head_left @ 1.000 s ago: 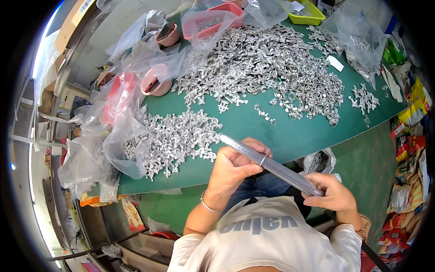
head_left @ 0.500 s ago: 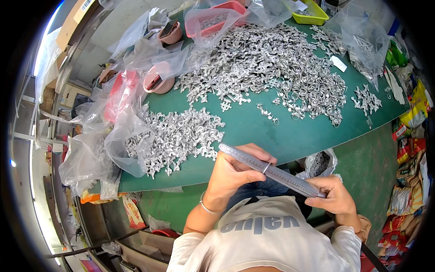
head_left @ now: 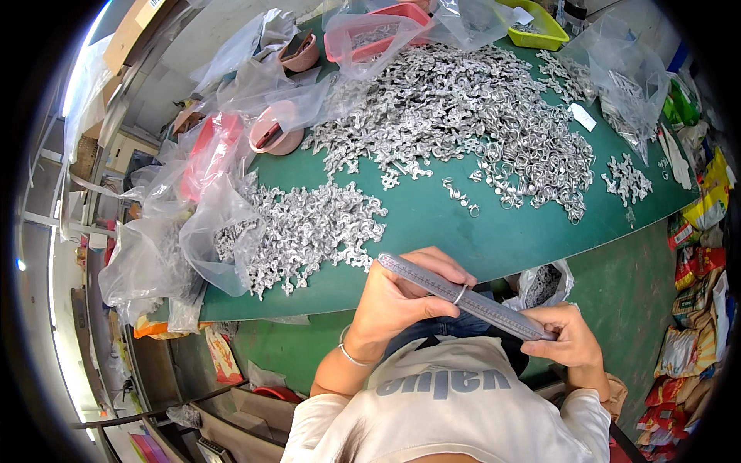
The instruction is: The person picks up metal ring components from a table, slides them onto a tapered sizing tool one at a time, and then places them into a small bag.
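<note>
A grey ring mandrel (head_left: 502, 313) with scale markings lies slantwise between my hands, just off the table's near edge. A thin silver ring (head_left: 460, 294) sits around its shaft near the middle. My left hand (head_left: 401, 301) is closed, with thumb and fingertips at the ring from both sides; the mandrel's left end passes over this hand. My right hand (head_left: 567, 336) grips the mandrel's right end between thumb and fingers. A bangle circles my left wrist. Beyond the hands, a big heap of silvery castings (head_left: 432, 100) and a pile of rings (head_left: 540, 158) cover the green table (head_left: 424, 220).
A smaller casting pile (head_left: 309, 228) lies at left beside clear plastic bags (head_left: 154, 262). Pink bowls (head_left: 275, 131), a pink basket (head_left: 374, 35) and a yellow tray (head_left: 540, 27) stand farther back. A white sack (head_left: 544, 284) of metal parts is below the table edge; colourful packages line the right side.
The view has shifted slightly. Both hands keep their hold on the mandrel and ring, with only a slight shift; the ring stays near the middle of the shaft.
</note>
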The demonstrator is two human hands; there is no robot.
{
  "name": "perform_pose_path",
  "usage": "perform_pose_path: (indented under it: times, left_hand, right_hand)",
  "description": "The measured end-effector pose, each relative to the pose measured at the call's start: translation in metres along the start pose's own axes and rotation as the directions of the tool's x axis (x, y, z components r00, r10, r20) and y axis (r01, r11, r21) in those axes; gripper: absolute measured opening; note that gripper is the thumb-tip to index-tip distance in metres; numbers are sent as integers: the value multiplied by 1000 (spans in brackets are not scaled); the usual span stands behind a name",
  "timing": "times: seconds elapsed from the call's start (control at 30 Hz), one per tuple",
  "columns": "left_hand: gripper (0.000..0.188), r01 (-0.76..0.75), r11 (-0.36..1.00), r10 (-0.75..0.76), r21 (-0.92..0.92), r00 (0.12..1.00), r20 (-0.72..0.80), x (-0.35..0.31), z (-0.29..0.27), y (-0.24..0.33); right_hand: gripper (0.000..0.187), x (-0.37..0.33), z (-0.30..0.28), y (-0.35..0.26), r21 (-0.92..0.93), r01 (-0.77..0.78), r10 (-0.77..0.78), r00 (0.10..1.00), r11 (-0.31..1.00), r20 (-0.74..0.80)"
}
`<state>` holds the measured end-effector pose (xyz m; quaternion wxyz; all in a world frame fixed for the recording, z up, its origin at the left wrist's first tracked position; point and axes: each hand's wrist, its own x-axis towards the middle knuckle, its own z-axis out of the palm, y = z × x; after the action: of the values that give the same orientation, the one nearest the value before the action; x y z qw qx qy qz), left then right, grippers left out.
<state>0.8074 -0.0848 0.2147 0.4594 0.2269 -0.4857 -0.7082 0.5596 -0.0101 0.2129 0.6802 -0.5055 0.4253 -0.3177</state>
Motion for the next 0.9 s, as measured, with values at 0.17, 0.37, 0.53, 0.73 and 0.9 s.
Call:
perform_pose_path:
  times: [0.17, 0.37, 0.53, 0.73, 0.9]
  left_hand:
    - [34, 37, 999, -36, 8, 994, -101, -1, 9, 5]
    - [31, 23, 998, -25, 53, 999, 24, -2, 3, 9]
    - [29, 40, 995, -42, 91, 999, 20, -4, 3, 14]
    - [29, 30, 982, -18, 186, 998, -67, -3, 11, 19]
    - [25, -19, 968, -1, 249, 997, 81, -3, 6, 20]
  right_hand:
    - [37, 1, -1, 2, -7, 13, -13, 1000, 1000, 4]
    - [36, 2, -1, 2, 18, 10, -10, 1000, 1000, 27]
    - [37, 2, -1, 2, 21, -2, 1, 1000, 1000, 30]
    - [39, 8, -2, 3, 28, -10, 8, 998, 1000, 69]
    - [39, 12, -5, 16, 69, -7, 0, 994, 998, 105]
